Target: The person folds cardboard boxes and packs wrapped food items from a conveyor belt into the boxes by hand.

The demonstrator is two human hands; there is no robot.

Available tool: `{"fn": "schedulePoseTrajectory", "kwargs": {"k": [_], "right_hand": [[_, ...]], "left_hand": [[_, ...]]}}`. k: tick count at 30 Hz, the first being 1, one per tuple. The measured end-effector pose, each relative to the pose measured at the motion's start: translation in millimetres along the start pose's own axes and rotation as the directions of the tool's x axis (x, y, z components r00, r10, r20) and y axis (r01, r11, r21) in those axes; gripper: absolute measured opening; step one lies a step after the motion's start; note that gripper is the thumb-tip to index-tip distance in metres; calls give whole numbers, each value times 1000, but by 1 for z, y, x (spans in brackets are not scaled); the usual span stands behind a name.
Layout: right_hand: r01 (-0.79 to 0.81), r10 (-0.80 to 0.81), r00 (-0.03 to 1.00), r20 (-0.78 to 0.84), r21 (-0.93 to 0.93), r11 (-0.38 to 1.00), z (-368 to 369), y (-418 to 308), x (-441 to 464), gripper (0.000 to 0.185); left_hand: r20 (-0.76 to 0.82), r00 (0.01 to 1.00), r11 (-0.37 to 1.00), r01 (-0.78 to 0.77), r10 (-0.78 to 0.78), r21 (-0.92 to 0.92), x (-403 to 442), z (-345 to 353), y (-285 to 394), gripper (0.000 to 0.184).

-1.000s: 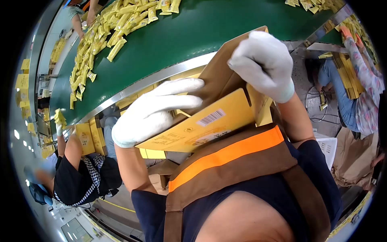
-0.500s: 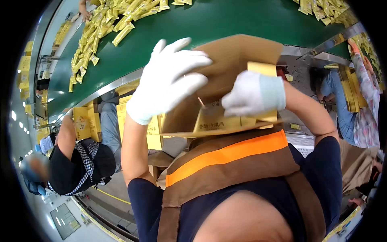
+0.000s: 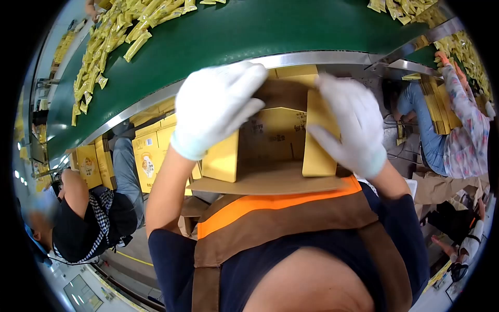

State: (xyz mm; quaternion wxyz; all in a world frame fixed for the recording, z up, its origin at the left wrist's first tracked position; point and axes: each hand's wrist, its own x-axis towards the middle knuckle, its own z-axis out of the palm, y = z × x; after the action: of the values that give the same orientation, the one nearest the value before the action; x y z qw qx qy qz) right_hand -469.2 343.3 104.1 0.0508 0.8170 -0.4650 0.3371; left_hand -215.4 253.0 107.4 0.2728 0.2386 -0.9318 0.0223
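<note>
A cardboard carton [image 3: 275,184], brown inside, stands open against my apron, its near flap spread toward me. Two yellow panels, a left panel [image 3: 221,158] and a right panel [image 3: 322,151], border the opening. Yellow surfaces with dark print [image 3: 275,135] show inside, partly in shadow. My left hand [image 3: 215,109], in a white glove, is over the far left corner, thumb apart from the fingers. My right hand [image 3: 356,125], also gloved and blurred, is beside the right panel with its fingers extended and thumb apart. Both hands are close to the brown far flap [image 3: 283,92].
Beyond the carton runs a green conveyor belt [image 3: 249,36] with a metal edge, bearing yellow wrapped packets [image 3: 99,62]. Yellow printed boxes [image 3: 148,156] stand at left. One person [image 3: 99,213] sits at left, another [image 3: 465,130] at right.
The raised brown flap has come down at the far side, and the yellow side panels now show. My right hand has moved from inside the carton to its right side and opened out.
</note>
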Motion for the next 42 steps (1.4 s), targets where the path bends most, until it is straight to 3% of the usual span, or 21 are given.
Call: {"fn": "schedulePoseTrajectory", "kwargs": {"k": [1,2,4,8,10,11,13,16,21,24,25,27,28,29,31,34,35,36,39,41,42], "right_hand": [[61,-66,995,70,73,995,-11,-4,-5,56],[100,-109,987,120,80,992,-16,-4,-8,56],[165,-177,969,169,83,983,-21,1,-12,56],[131,-141,975,174,64,989,-21,17,-15,58],[58,-57,981,186,5,998,-24,21,-14,47],[111,-100,970,223,-36,993,-25,24,-14,42],[212,-166,939,302,-125,969,-26,28,-16,32],[350,-305,911,276,-131,927,-25,23,-28,32],[195,-248,871,424,165,967,-30,39,-58,54],[162,-228,869,439,184,970,-27,44,-56,51],[157,-231,865,446,197,968,-25,45,-55,49],[146,-240,859,453,232,962,-19,45,-52,45],[89,-228,878,420,324,942,-15,49,-51,36],[-54,-153,923,353,512,858,-4,66,-58,32],[-557,441,792,422,795,240,3,60,-65,37],[-661,652,578,490,750,22,58,87,-127,41],[-870,575,377,726,490,-48,86,100,-161,48],[-864,279,189,941,294,-409,96,91,-175,63],[-572,239,611,755,630,-526,101,3,-115,85],[-360,330,726,603,742,-565,75,-10,-69,78],[-473,297,720,628,756,-453,50,-11,-47,75]], "left_hand": [[-75,997,999,33,-35,-31,-9,-5,-9,60],[-55,932,869,312,-359,-385,-17,-16,-4,57],[35,835,479,350,-550,-805,-7,-47,16,55],[131,974,703,224,-185,-675,2,-82,51,63],[265,909,784,413,-322,-463,8,-77,64,57],[399,782,628,622,-478,-468,12,-75,72,48],[627,779,552,519,10,-653,-2,-55,46,59],[702,689,583,500,181,-641,-7,-31,51,67],[471,770,169,444,431,-880,5,-47,75,70],[644,749,924,117,159,-364,31,-64,130,79],[639,769,993,80,-5,-88,34,-54,142,78],[506,845,956,268,-173,-120,17,-6,109,87],[365,920,990,136,-143,45,16,12,84,94],[365,912,979,202,-186,-6,3,34,62,96],[358,907,965,256,-222,-50,3,29,42,78],[385,855,897,423,-348,-128,-14,7,17,55],[310,866,860,465,-392,-211,-26,3,7,51],[238,869,818,490,-434,-300,-42,4,-6,46],[125,830,739,543,-543,-399,-46,-11,-7,40],[-97,713,539,425,-694,-727,-70,-7,-7,48],[94,522,-21,144,-848,-989,-81,-3,4,58]]}}
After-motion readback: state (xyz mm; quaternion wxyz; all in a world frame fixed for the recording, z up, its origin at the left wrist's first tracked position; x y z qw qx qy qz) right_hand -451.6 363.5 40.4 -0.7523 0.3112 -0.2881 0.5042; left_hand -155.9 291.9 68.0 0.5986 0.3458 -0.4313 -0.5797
